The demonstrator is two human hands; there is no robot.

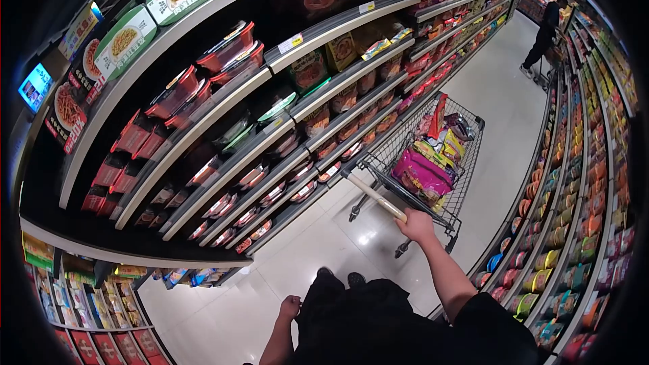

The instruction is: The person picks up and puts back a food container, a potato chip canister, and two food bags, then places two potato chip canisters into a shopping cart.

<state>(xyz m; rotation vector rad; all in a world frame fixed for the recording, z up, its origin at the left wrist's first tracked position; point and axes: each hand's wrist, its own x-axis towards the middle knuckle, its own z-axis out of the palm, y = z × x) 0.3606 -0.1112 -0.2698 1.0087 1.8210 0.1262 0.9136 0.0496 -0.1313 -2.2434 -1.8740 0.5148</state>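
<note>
My right hand (417,225) is wrapped round the pale handle (374,196) of a shopping cart, near its right end. Inside the wire cart (471,155) lie a large magenta bag (421,176), a red package (437,116) and several yellow and dark packets. Low beside my dark clothing hangs my left hand (291,307), its fingers curled in; whether anything is inside them cannot be made out. It is apart from the cart and the shelves.
Shelves (291,44) with boxed and packaged food line the left side. Packed shelves (581,182) curve along the right. Farther up the aisle a person (546,30) in dark clothes stands by another cart. A lit screen (35,86) is at the far left.
</note>
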